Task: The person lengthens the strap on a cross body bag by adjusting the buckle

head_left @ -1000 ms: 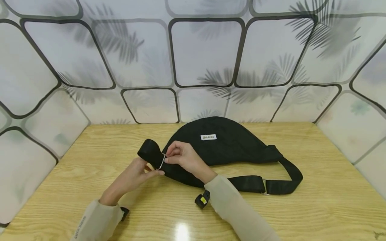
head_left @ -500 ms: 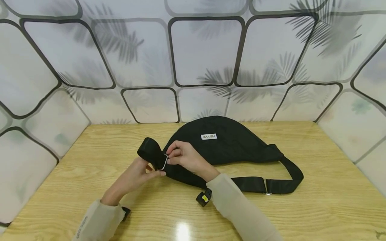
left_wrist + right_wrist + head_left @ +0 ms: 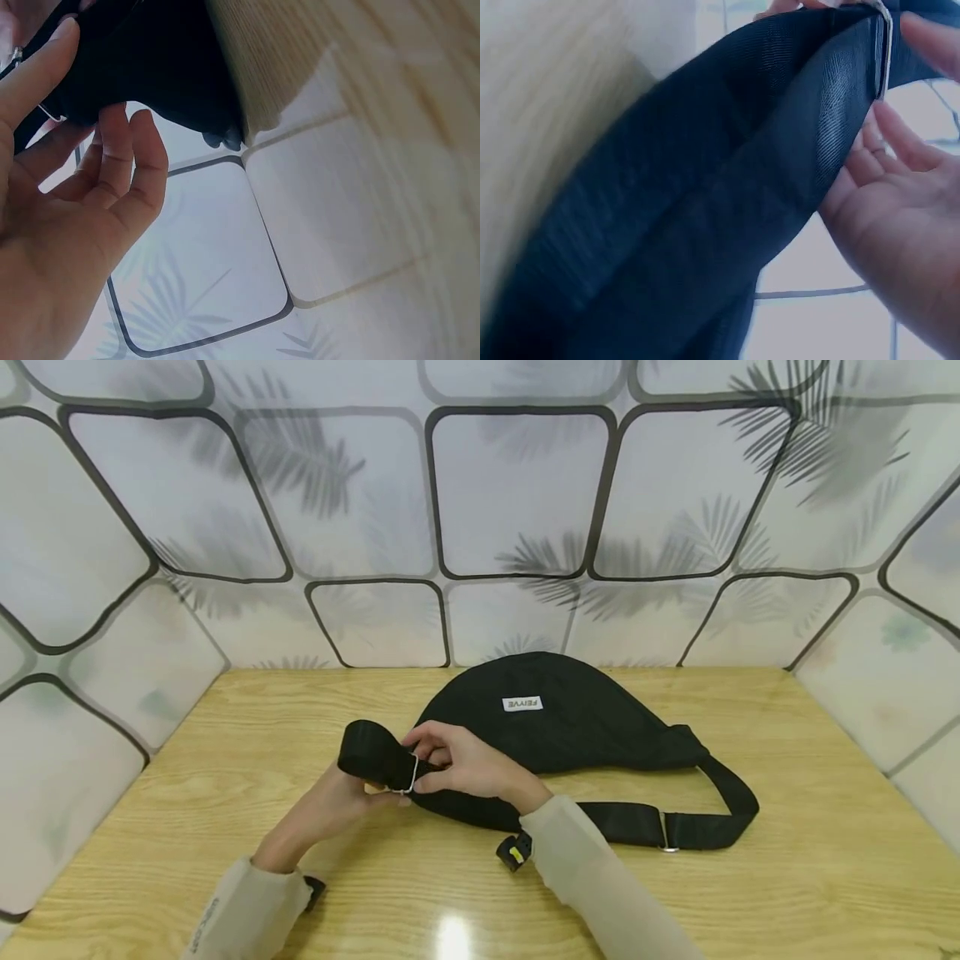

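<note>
A black waist bag [image 3: 585,727] with a white label lies on the table. Near its left end, a black webbing strap [image 3: 367,752] stands up in a loop and runs through a metal slide buckle [image 3: 415,774]. My left hand [image 3: 330,810] holds the strap and buckle from below; its thumb lies along the strap in the left wrist view. From the right, my right hand [image 3: 472,764] pinches a short piece of strap emerging from the buckle. The right wrist view shows the loop of webbing [image 3: 705,180] close up, with the buckle [image 3: 886,56] at its top end.
On the right, the bag's other strap [image 3: 727,818] curves over the wooden table [image 3: 810,752], with a second metal slide buckle [image 3: 666,832] on it. Beside the right cuff sits a small black buckle piece [image 3: 513,853] with a yellow mark. Patterned cloth walls [image 3: 517,493] surround the table.
My right fingers have shifted from the buckle's edge to the strap piece beside it. The buckle and loop have tilted and dropped slightly. The bag stays in place.
</note>
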Demonstrator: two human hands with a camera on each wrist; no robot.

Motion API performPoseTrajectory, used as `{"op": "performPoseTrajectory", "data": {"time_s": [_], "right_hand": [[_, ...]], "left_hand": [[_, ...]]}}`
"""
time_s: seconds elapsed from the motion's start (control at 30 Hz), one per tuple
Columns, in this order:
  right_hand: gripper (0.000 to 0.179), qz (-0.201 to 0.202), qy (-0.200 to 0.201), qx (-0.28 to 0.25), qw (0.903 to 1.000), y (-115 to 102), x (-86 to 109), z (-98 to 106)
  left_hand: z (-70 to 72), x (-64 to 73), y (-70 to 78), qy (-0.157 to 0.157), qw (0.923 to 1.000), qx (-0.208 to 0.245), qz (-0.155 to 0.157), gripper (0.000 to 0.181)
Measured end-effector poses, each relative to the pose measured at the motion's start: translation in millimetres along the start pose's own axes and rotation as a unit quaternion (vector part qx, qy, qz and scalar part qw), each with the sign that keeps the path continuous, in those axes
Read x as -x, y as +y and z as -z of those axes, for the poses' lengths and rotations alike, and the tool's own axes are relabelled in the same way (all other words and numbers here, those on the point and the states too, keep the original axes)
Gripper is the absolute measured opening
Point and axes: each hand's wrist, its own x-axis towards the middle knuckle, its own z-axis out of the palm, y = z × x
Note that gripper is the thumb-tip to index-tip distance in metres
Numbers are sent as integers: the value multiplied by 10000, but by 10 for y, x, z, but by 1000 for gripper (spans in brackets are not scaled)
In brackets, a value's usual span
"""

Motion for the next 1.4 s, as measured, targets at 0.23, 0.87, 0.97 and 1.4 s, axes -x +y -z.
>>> {"op": "performPoseTrajectory", "data": {"time_s": [0.23,0.87,0.97,1.4], "right_hand": [[61,332,210,1521,9876,-143,-66,-175],[40,684,692,2501,9633,-180,-47,-204],[39,682,646,2550,9624,-182,-29,-161],[31,515,798,2306,9684,-162,106,-22]], "left_hand": [[70,24,16,346,9990,-259,109,28],[55,-16,45,211,9984,-434,278,27],[41,-33,43,111,9987,-360,351,19],[43,-46,23,-20,9984,-422,365,24]]}}
